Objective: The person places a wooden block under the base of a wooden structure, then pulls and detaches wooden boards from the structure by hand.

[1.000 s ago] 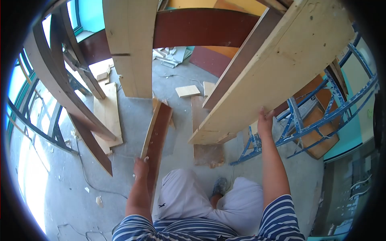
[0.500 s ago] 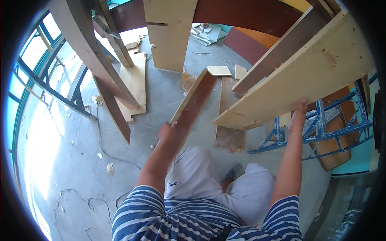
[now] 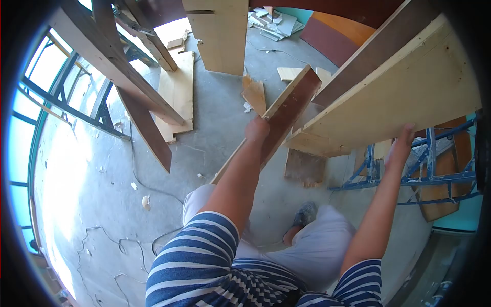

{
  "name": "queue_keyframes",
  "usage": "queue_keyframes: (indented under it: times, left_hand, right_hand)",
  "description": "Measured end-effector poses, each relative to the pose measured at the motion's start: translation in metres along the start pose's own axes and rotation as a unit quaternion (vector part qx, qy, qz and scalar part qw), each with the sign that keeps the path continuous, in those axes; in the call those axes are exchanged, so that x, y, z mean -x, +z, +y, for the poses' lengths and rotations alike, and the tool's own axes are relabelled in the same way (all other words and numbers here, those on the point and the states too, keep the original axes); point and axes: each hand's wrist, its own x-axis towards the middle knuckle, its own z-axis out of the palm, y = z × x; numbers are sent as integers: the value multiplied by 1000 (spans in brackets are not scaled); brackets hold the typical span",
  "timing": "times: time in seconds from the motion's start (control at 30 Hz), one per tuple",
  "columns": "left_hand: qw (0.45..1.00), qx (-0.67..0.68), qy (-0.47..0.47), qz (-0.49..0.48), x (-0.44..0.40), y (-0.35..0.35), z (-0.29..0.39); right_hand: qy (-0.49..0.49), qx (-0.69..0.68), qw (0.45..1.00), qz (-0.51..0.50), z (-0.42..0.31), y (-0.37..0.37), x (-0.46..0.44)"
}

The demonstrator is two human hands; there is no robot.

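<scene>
My left hand (image 3: pixel 257 129) is closed round the edge of a narrow plank (image 3: pixel 291 110), reddish brown on its face with a pale edge. The plank slants up and to the right, its far end close to a large pale wooden panel (image 3: pixel 394 97). At the lower edge of that tilted panel is my right hand (image 3: pixel 401 145), its fingers against the wood and partly hidden behind it. A brown board (image 3: pixel 306 166) lies on the floor below the panel's near end.
Blue metal trestle (image 3: pixel 429 158) at the right, beside the panel. An upright pale board (image 3: pixel 220 43) stands ahead. Curved wooden frame (image 3: pixel 123 71) and dark trestle (image 3: pixel 66 105) at the left. Cable (image 3: pixel 138 179), wood scraps (image 3: pixel 254 94) and pale board pieces (image 3: pixel 276 23) lie on the floor.
My left hand has carried the narrow plank forward and to the right, towards the large panel. My right hand has stayed at the panel's lower edge while the view shifted.
</scene>
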Motion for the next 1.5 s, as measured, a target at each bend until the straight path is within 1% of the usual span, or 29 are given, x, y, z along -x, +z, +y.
queue_keyframes:
  times: [0.07, 0.1, 0.2, 0.3, 0.43, 0.57, 0.6, 0.7, 0.8, 0.9, 1.0, 1.1, 1.2, 1.3, 1.4, 1.5]
  left_hand:
    - [998, 14, -54, -6, 3, 18, -9]
    - [996, 25, -82, -6, 3, 26, -14]
    - [990, 66, -123, 0, -2, 49, -43]
    - [987, 93, -131, 26, 6, 72, -66]
    - [989, 93, -104, 45, 12, 89, -83]
    - [989, 101, -97, 46, 2, 86, -99]
    - [989, 99, -97, 47, 1, 84, -100]
    - [995, 68, -66, 19, -1, 83, -101]
    - [995, 75, -64, -12, -3, 84, -98]
    - [994, 83, -69, 16, -4, 89, -95]
    - [994, 48, -93, 11, -6, 91, -91]
    - [995, 66, -70, 31, -7, 99, -98]
    - [996, 52, -72, 13, -1, 96, -101]
    - [989, 94, -105, 36, 7, 101, -115]
    - [991, 64, -114, 23, 16, 99, -123]
    - [991, 40, -122, 26, 25, 95, -117]
  right_hand:
    - [-11, 30, 999, 7, 1, 2, -1]
    - [0, 22, 1000, 5, 3, 1, -3]
    - [19, 7, 1000, -8, 6, -2, -10]
    - [18, 19, 1000, -4, 9, -6, -11]
    - [-2, 42, 999, -6, 9, -4, -10]
    - [11, 28, 1000, -3, 11, -5, -10]
    - [2, 36, 999, -10, 11, -5, -10]
    - [-17, 52, 998, -18, 11, -5, -10]
    - [-20, 58, 998, -9, 11, -3, -10]
    - [-27, 62, 998, -15, 8, -1, -7]
    - [-32, 63, 997, -20, 7, 1, -4]
    - [-28, 58, 998, -21, 5, 2, -5]
    - [-28, 69, 997, -29, 7, -2, -6]
    - [-24, 63, 997, -25, 10, -5, -9]
    - [-26, 68, 997, -18, 9, -3, -9]
    - [-25, 61, 998, -16, 11, -3, -7]
